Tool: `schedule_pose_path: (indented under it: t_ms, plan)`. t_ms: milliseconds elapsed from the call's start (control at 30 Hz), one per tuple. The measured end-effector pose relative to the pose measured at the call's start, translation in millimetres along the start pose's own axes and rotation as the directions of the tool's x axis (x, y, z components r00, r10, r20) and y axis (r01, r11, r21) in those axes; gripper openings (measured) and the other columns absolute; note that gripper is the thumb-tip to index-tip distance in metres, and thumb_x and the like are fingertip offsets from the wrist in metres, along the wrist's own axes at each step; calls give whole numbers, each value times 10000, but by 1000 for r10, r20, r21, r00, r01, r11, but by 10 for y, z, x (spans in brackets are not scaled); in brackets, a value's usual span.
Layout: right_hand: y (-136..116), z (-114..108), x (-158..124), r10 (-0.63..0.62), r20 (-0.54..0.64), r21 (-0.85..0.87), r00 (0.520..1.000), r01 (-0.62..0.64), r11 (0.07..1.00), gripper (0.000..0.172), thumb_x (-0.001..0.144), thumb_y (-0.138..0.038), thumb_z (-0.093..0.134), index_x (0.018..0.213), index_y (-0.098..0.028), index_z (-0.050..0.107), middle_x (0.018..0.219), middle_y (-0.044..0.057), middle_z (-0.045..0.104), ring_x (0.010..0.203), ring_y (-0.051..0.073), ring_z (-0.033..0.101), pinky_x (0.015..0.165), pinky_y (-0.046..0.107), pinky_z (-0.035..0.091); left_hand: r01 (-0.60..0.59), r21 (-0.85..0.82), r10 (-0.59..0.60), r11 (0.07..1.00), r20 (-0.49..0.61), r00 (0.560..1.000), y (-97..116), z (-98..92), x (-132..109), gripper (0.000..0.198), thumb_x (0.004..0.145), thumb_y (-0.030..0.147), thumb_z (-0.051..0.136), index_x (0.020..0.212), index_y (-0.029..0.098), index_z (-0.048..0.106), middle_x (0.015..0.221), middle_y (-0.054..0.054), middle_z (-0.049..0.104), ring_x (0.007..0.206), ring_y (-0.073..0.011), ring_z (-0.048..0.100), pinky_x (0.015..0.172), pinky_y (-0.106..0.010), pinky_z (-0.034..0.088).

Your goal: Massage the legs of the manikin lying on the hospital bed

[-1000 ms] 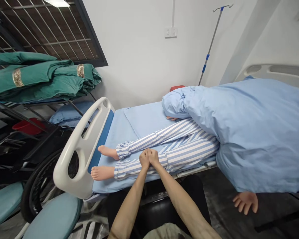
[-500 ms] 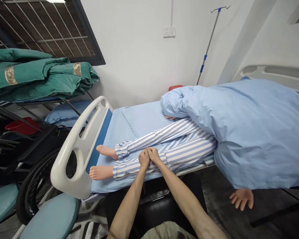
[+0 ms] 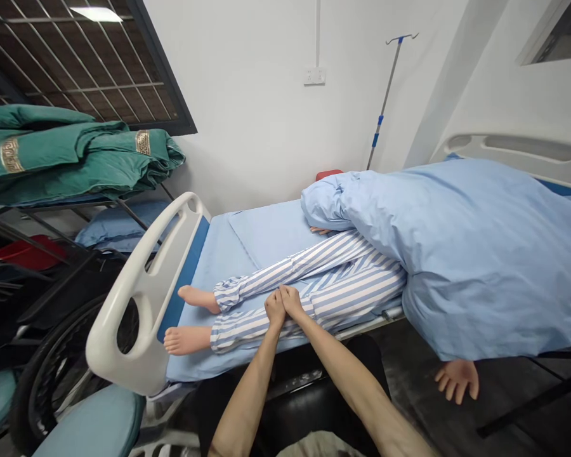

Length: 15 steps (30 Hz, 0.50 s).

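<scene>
Head view: left hand (image 3: 275,310) and right hand (image 3: 292,301) side by side over striped trousers (image 3: 361,292) on a bed (image 3: 266,225).
Both hands closed, fingers curled into fists, knuckles together; can't tell if any cloth is caught inside. Trousers directly under them: the near leg lies below the fists, the far leg just beyond. Left of the hands, two bare dummy feet (image 3: 188,341) poke from the cuffs, then the white footboard (image 3: 158,291). Right of the hands, a blue quilt (image 3: 480,247) covers the upper part; a dummy's palm (image 3: 458,379) hangs below its edge, well apart from the right hand.
</scene>
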State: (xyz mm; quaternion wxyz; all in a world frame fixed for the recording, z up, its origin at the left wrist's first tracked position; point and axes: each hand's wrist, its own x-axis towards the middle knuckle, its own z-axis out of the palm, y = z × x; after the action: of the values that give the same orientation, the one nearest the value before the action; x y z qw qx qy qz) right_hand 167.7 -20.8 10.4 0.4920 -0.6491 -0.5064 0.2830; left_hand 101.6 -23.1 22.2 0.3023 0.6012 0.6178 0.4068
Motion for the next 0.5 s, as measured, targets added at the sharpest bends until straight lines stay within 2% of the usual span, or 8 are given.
schedule_pose_path:
  t_ms: [133, 233, 367, 500]
  plan:
    - [-127, -84, 15, -7, 68, -177, 998, 19, 984, 380, 882, -313, 383, 614, -162, 606, 633, 35, 615, 572, 103, 473, 555, 216, 278, 5, -9, -4, 1000, 17, 1000, -56, 7, 26, 296, 828, 210, 379, 540, 184, 441, 565, -49, 542, 538, -121, 408, 567, -254, 303]
    - [-111, -134, 0, -32, 79, -220, 996, 48, 974, 363, 889, -301, 393, 645, -159, 622, 672, 52, 634, 602, 107, 492, 576, 218, 281, -6, 2, 6, 1000, 18, 1000, -102, 35, 23, 310, 837, 232, 373, 535, 187, 429, 554, -37, 524, 534, -116, 399, 567, -249, 286]
    - [29, -157, -25, -40, 25, -168, 999, 44, 985, 424, 912, -338, 344, 606, -159, 577, 616, 33, 596, 590, 106, 483, 569, 212, 287, -34, 31, 33, 999, 24, 999, -97, 58, -2, 387, 866, 332, 336, 520, 190, 435, 539, -35, 518, 544, -122, 410, 565, -255, 262]
    - [130, -145, -5, -43, -15, -27, 999, 42, 999, 440, 901, -381, 328, 568, -168, 522, 566, 14, 545, 560, 106, 457, 545, 209, 295, -25, -8, 26, 1000, 49, 998, 36, 72, 4, 379, 850, 335, 341, 519, 186, 449, 546, -35, 525, 552, -121, 424, 565, -255, 281]
